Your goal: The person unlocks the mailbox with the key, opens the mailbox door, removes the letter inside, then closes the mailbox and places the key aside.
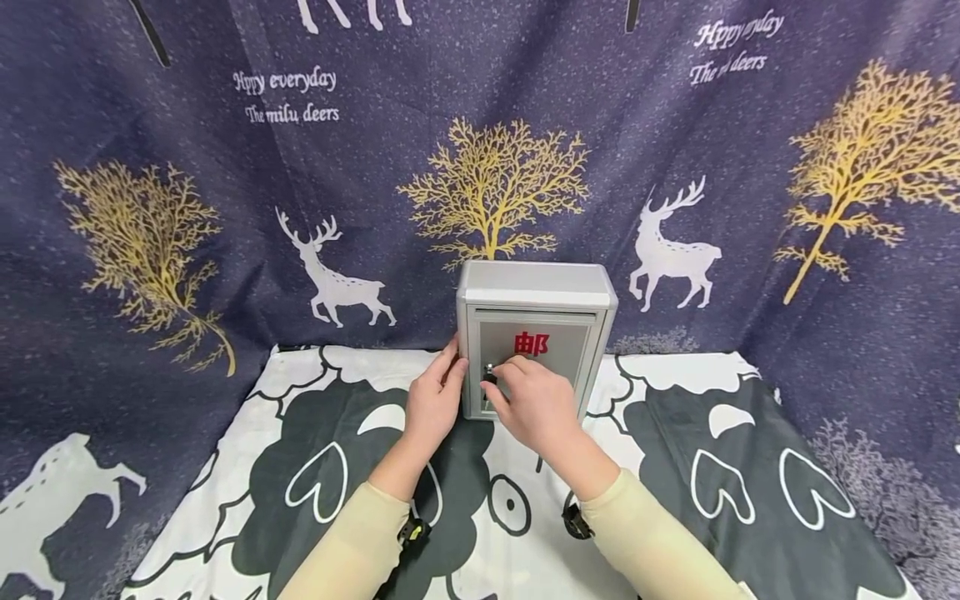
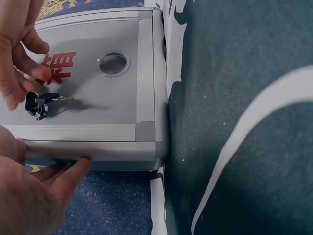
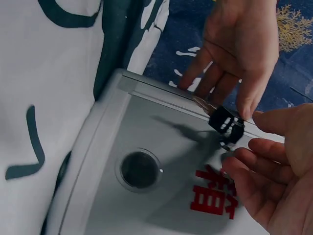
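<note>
A grey metal mailbox point(image 1: 537, 287) with red characters stands upright against the cloth backdrop. Keys point(image 2: 46, 98) hang at the lock point(image 3: 227, 144) on its front door, one silver blade pointing down. My right hand point(image 1: 536, 404) is at the lock, thumb and fingers loosely bent around the keys; a gap shows between thumb and fingers in the right wrist view. On the mailbox's left side rests my left hand point(image 1: 435, 400), its fingers extended along the side wall. A round window point(image 3: 139, 170) sits low on the door.
Beneath the mailbox lies a black-and-white patterned cloth point(image 1: 517, 467). Behind it hangs a dark blue backdrop point(image 1: 420, 83) with deer and golden trees, close to the mailbox's back.
</note>
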A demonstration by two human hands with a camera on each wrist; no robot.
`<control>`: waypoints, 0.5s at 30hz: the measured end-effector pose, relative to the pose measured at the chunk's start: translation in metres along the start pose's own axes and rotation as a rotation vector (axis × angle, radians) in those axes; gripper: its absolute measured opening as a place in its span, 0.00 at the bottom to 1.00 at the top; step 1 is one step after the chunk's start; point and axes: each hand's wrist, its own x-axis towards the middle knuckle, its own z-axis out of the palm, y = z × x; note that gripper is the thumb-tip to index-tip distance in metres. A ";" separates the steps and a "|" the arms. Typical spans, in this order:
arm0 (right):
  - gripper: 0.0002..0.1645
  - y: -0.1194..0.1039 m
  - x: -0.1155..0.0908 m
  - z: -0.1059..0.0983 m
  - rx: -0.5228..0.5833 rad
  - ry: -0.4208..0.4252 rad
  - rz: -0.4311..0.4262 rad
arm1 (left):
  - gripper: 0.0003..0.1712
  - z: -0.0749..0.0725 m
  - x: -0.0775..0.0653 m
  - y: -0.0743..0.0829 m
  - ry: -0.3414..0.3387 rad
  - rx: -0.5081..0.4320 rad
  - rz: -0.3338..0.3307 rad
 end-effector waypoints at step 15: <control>0.18 -0.002 -0.011 0.022 -0.036 0.103 -0.006 | 0.29 0.001 0.000 0.001 0.010 -0.007 0.010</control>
